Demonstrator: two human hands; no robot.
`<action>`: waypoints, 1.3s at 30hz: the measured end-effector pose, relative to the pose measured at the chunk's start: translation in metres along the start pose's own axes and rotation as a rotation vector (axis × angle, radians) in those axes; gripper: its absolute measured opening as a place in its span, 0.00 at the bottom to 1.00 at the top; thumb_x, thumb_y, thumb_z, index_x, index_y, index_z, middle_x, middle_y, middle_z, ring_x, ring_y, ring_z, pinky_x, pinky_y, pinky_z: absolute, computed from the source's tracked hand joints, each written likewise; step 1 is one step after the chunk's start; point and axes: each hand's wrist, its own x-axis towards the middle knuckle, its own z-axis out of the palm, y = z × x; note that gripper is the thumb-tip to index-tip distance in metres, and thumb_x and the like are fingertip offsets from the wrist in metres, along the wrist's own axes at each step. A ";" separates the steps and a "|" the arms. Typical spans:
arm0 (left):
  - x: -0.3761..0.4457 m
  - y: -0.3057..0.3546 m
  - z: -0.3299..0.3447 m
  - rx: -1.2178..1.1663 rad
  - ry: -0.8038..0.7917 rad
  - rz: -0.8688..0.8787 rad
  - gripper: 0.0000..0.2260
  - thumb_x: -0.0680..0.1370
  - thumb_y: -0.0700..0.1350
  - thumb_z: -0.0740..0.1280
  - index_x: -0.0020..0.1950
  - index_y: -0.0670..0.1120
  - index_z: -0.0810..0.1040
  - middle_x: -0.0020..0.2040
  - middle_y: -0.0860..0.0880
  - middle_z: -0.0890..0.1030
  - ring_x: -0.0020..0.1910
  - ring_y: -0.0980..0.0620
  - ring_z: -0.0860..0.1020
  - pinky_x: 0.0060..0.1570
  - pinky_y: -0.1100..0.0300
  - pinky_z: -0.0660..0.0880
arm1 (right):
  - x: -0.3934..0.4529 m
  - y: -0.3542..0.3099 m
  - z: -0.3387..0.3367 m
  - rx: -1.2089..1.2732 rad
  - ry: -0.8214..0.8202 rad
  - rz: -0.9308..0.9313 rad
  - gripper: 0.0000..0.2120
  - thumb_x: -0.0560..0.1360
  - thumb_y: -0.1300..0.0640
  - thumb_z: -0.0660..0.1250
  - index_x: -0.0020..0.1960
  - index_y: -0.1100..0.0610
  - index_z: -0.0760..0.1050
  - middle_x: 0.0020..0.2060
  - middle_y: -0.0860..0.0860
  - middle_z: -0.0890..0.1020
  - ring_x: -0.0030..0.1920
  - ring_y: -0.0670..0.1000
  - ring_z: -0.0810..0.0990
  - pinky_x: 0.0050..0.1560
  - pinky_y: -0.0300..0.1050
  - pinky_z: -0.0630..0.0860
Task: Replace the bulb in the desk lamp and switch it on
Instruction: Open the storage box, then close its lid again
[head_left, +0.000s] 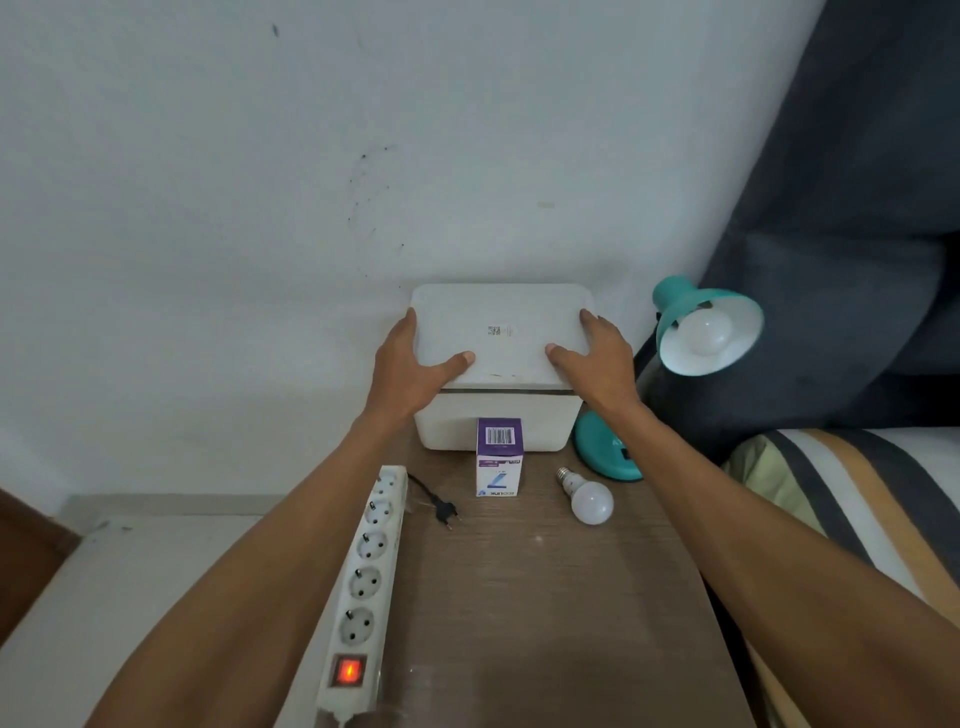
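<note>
Bulb, frosted white, lies loose on table; both hands grip box lid

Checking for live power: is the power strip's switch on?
On: the power strip's red rocker switch glows, and its sockets are empty.

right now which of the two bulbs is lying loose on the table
The bulb near the lamp's teal base, lying on its side with its screw cap bare. The other bulb sits screwed inside the teal shade.
</note>
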 end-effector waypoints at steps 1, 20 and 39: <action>-0.009 0.004 -0.003 0.005 0.006 0.008 0.44 0.74 0.55 0.79 0.82 0.41 0.60 0.79 0.45 0.67 0.77 0.47 0.66 0.66 0.64 0.61 | -0.007 -0.001 -0.003 -0.001 0.003 -0.003 0.37 0.75 0.47 0.70 0.79 0.58 0.60 0.76 0.56 0.65 0.75 0.56 0.63 0.75 0.51 0.61; -0.243 -0.046 0.009 0.160 -0.040 -0.142 0.49 0.73 0.61 0.77 0.84 0.45 0.55 0.82 0.45 0.62 0.80 0.44 0.62 0.78 0.47 0.61 | -0.249 0.053 -0.009 -0.089 0.050 0.122 0.33 0.75 0.48 0.70 0.76 0.55 0.64 0.73 0.55 0.69 0.71 0.57 0.69 0.69 0.52 0.68; -0.292 -0.107 0.050 0.494 -0.282 -0.181 0.49 0.78 0.65 0.68 0.84 0.40 0.45 0.84 0.42 0.50 0.83 0.42 0.53 0.80 0.49 0.55 | -0.296 0.127 0.025 -0.420 -0.197 0.211 0.38 0.75 0.38 0.66 0.77 0.56 0.61 0.75 0.58 0.64 0.75 0.60 0.62 0.70 0.57 0.68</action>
